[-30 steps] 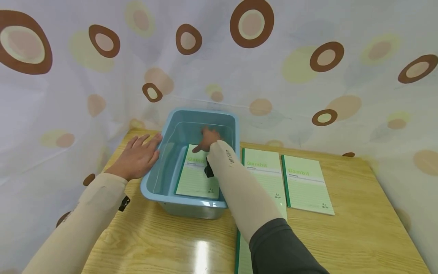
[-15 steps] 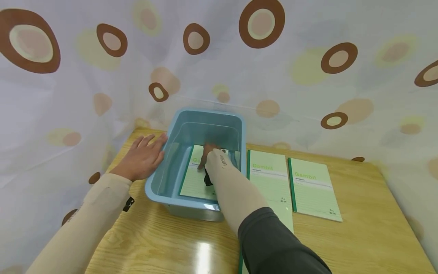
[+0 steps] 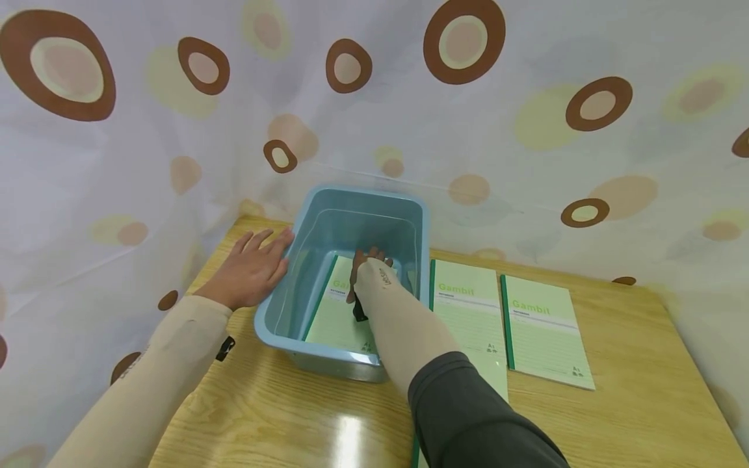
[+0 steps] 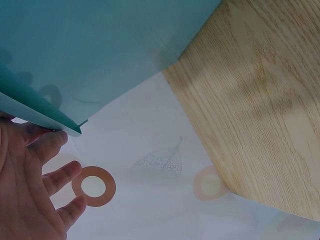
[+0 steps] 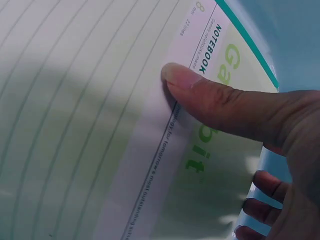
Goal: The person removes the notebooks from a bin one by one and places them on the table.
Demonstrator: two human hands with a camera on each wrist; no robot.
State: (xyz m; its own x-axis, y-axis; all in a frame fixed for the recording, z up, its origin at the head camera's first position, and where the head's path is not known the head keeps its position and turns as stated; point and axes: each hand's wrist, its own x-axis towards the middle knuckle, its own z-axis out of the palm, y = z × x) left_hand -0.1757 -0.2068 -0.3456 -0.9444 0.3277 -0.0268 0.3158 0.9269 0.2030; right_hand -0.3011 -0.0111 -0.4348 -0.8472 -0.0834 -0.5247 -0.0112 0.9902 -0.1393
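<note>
Inside the blue bin (image 3: 304, 328), right hand (image 3: 367, 260) is now pinching the notebook (image 3: 336, 312) instead of reaching past; left hand (image 3: 253, 268) is lying flat against the rim.

A light blue tub (image 3: 281, 325) is seen on a pale wood-grain table (image 3: 614, 416). Pale green, lined notebooks (image 3: 541, 331) are edged with dark green spines. The white curtain (image 3: 526, 162) is patterned with brown rings.

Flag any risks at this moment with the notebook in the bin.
The right hand pinches the notebook by one edge, thumb on the cover, so it may bend. The left hand only rests against the blue bin, which might slide on the table.
</note>
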